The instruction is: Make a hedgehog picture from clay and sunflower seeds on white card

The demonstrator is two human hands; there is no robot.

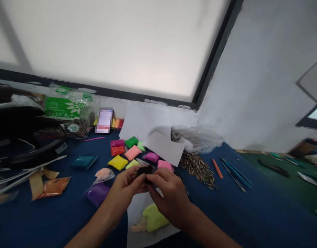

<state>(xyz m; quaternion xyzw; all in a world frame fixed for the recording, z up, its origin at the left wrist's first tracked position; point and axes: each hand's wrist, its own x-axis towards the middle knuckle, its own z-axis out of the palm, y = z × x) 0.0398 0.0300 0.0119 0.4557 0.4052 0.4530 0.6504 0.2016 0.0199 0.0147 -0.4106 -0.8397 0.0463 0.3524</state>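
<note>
I read the near zone first. On the white paper [134, 208] lies a flat yellow-green clay shape [154, 217], a tan clay piece [139, 226] joined to its left end. Its long axis runs roughly left to right; I cannot tell where the right end stops, because the right hand [172, 188] and forearm cover it.

Just beyond the clay shape, I locate the dark lump [145, 171], held above the table between 2 hands. The left hand [126, 182] pinches it from the left; the right hand grips it from the right by thumb and fingertips. Both touch it, so I rate neither as nearer. Its long axis appears to run crosswise, but the fingers hide its lower edge. From the lump, the clay shape lies towards the body, nearer the right hand.

Clearance: the purple packet [97, 194] limits the left side, and the colored packets [118, 162] crowd the far side. Right of the right forearm, I see bare blue cloth [217, 215], bounded farther off by the seed pile [198, 169] and blue tweezers [237, 174].
</note>
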